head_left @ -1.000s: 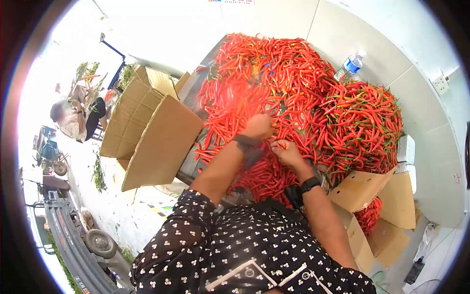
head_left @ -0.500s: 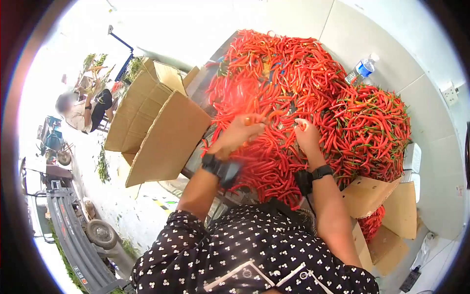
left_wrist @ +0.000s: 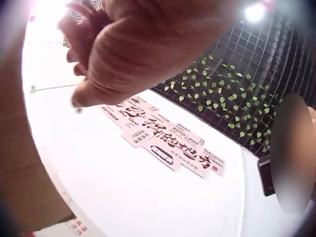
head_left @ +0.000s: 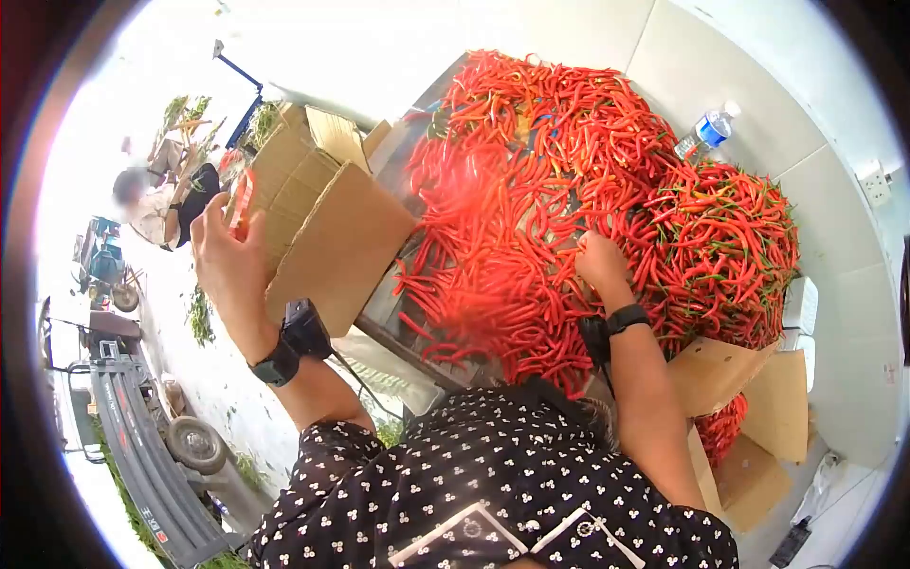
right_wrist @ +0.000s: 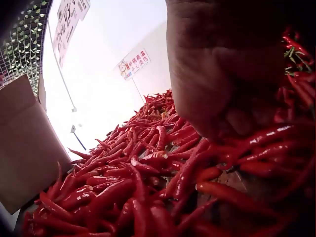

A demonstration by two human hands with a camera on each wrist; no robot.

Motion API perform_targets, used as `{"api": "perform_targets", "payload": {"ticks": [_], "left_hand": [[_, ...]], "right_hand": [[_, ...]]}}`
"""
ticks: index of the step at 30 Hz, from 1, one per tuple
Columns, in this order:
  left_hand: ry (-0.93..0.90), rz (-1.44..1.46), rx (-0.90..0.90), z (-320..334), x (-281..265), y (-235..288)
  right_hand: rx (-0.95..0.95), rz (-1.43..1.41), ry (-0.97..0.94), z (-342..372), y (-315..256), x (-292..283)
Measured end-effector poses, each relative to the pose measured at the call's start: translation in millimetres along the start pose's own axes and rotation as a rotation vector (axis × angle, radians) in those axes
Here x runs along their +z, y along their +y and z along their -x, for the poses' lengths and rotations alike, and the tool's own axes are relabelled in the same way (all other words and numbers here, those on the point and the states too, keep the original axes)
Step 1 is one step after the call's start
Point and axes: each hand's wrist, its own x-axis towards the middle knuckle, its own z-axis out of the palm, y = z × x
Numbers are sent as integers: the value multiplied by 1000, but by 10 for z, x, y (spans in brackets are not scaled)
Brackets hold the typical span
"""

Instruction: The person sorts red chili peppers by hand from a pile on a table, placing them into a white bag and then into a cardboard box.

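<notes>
Countless red chillies [head_left: 578, 123] cover the surface [head_left: 383, 305] to its far edge, probably light, firm, slick; best pinched near the stem. Left hand [head_left: 227, 270] pinches some by the cardboard box [head_left: 341, 248] at the left edge; right hand's [head_left: 603, 266] grip unclear.

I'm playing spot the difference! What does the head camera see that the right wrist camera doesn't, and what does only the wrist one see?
Only the head view shows the left hand, with red chilies in its fingers, the plastic bottle with a blue label and the wall socket.

Only the right wrist view shows the small sign with red writing and the mesh with green leaves.

Both show the right hand, the spread of red chili peppers and a cardboard box.
</notes>
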Motion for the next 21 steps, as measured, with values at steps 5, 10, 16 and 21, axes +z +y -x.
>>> {"api": "perform_targets", "payload": {"ticks": [5, 10, 16, 21], "left_hand": [[62, 211, 73, 190, -69, 291], [-350, 805, 235, 677, 193, 840], [-1187, 1226, 63, 1529, 984, 1127], [-1436, 1540, -413, 1919, 1262, 1396]], "right_hand": [[9, 61, -47, 87, -67, -44], [-34, 110, -3, 119, -26, 46], [-52, -67, -16, 320, -69, -34], [-309, -721, -195, 349, -177, 223]]}}
